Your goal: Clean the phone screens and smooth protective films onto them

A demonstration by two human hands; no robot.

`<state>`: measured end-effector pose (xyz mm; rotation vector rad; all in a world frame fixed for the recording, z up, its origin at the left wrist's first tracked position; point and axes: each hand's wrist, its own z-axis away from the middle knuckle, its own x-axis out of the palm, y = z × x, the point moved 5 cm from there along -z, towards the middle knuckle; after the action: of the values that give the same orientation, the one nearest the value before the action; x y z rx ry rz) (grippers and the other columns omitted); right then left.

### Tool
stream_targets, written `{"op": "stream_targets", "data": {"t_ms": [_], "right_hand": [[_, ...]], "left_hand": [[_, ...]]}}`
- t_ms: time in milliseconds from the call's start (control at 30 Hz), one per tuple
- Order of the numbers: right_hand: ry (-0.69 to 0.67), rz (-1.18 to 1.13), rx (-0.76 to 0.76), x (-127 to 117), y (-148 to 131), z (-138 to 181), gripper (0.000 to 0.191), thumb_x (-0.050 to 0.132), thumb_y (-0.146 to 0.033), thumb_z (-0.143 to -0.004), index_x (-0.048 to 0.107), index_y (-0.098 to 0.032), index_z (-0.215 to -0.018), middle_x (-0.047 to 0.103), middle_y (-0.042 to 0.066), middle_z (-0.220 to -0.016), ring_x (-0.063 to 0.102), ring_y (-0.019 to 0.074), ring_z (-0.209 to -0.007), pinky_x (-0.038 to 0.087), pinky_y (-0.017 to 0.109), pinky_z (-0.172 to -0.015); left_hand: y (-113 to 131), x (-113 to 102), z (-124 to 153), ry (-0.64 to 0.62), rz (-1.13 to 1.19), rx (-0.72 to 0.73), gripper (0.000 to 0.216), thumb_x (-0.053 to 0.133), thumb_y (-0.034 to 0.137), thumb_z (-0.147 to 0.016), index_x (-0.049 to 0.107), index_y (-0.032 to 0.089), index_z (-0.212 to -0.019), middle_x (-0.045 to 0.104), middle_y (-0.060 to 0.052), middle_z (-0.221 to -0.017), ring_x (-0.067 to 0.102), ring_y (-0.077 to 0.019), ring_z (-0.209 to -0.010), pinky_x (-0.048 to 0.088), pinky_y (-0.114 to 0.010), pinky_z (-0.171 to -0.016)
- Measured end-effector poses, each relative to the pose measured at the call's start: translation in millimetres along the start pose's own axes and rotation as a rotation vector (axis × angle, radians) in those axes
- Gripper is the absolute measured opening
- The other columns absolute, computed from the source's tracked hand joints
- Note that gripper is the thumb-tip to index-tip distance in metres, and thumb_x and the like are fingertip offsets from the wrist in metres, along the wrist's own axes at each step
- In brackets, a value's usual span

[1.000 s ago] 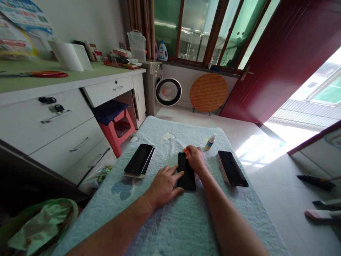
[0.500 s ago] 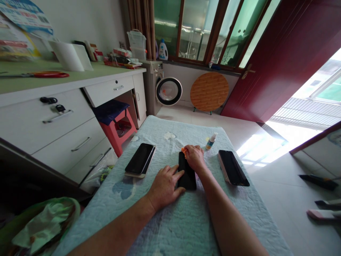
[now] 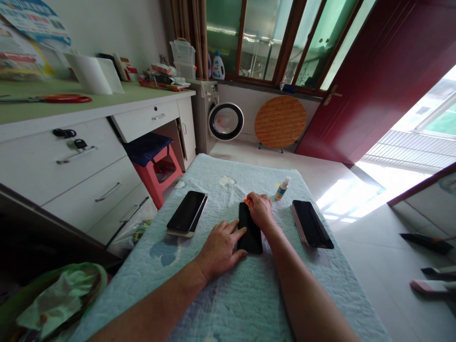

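A black phone (image 3: pixel 250 235) lies face up in the middle of a pale blue quilted table cover (image 3: pixel 228 294). My left hand (image 3: pixel 219 248) rests flat beside it, fingers spread, with the fingertips on the phone's left edge. My right hand (image 3: pixel 261 210) is closed on a small orange cloth (image 3: pixel 245 201) and presses it on the phone's far end. A stack of phones (image 3: pixel 187 219) lies to the left. Another stack of phones (image 3: pixel 312 230) lies to the right.
A small spray bottle (image 3: pixel 281 189) stands just beyond my right hand. A white desk with drawers (image 3: pixel 89 161) and a red stool (image 3: pixel 156 166) stand to the left. A green bag (image 3: pixel 53 299) sits at lower left. A washing machine (image 3: pixel 213 118) and a round wooden board (image 3: pixel 280 122) stand by the far wall.
My right hand with the orange cloth has shifted slightly along the phone's far end. My left hand has stayed on the phone's edge.
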<state>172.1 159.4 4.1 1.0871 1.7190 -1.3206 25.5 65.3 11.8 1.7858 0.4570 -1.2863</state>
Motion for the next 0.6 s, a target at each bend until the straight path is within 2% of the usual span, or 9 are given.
{"op": "stream_targets", "data": {"t_ms": [167,333,600], "right_hand": [[-0.033,-0.067,-0.093,2,-16,2,0.022,0.045,-0.020,-0.092,0.067,-0.024,-0.094,0.069,0.003,-0.092,0.050,0.0205,-0.092,0.031,0.031,-0.080],[-0.062,-0.049,-0.165,5,-20,5,0.024,0.048,-0.021,-0.092,0.070,-0.027,-0.099,0.064,0.005,-0.103,0.046,0.0220,-0.101,0.032,0.033,-0.087],[-0.134,0.050,-0.187,5,-29,9,0.025,0.050,-0.020,-0.090,0.073,-0.028,-0.088,0.059,0.006,-0.104,0.042,0.0225,-0.101,0.030,0.037,-0.088]], "left_hand": [[1,0,0,-0.008,-0.008,0.004,0.057,0.066,0.046,-0.082,0.054,0.023,-0.133,0.051,-0.011,-0.138,0.049,-0.0311,-0.115,0.040,-0.046,-0.100],[1,-1,0,0.004,-0.021,0.014,0.058,0.066,0.045,-0.082,0.053,0.022,-0.133,0.050,-0.011,-0.139,0.048,-0.0310,-0.114,0.040,-0.046,-0.100],[-1,2,1,0.017,-0.013,0.013,0.058,0.066,0.046,-0.081,0.052,0.025,-0.134,0.050,-0.010,-0.138,0.048,-0.0313,-0.114,0.040,-0.047,-0.099]]}}
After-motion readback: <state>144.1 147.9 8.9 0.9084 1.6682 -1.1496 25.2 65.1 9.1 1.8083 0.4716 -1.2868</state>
